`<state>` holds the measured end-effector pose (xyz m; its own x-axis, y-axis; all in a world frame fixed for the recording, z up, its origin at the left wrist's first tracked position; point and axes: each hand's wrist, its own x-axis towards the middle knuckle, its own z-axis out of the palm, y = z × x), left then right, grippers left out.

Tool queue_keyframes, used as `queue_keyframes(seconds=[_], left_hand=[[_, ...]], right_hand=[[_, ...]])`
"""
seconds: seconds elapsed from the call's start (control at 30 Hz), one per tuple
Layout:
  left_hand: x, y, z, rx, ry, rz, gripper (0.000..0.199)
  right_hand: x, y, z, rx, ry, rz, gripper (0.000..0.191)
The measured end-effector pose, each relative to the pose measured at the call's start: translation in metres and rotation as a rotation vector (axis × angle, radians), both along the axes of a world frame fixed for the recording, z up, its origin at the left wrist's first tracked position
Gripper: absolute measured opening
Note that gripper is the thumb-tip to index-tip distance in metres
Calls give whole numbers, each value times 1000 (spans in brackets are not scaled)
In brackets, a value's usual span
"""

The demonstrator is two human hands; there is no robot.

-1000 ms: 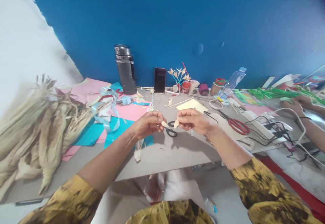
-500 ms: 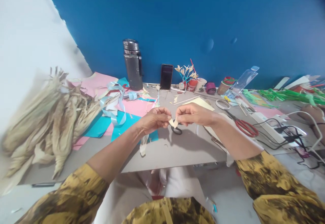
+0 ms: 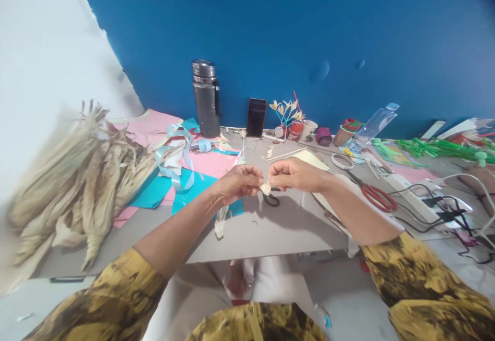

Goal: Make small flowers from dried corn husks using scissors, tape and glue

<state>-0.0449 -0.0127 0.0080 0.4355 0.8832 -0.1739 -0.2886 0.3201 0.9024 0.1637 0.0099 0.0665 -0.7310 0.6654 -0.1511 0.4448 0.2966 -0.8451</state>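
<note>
Between 2 hands [image 3: 240, 181] [image 3: 292, 174], pale material [image 3: 265, 188] sits partly hidden

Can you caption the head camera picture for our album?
Left hand and right hand pinch thin pale material above a cluttered table.

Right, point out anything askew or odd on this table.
The clear plastic container at the back right leans, while the flask stands upright. Black cables lie tangled at the power strip.

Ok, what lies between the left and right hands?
Pale petal-like material, pinched between the left hand and the right hand, shows in the head view; whether one piece or two is unclear.
</note>
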Motion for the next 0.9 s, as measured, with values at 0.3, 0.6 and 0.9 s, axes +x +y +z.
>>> queue_keyframes(seconds=[0.3,0.6,0.9], left_hand=[[1,-1,1,2,15,-9,29],[-1,1,0,19,-1,5,28],[0,6,-4,253,6,261,26]], right_hand=[[-1,1,0,24,-31,-12,18],[3,1,-2,60,-20,-63,23],[-10,-14,-35,8,255,-328,29]])
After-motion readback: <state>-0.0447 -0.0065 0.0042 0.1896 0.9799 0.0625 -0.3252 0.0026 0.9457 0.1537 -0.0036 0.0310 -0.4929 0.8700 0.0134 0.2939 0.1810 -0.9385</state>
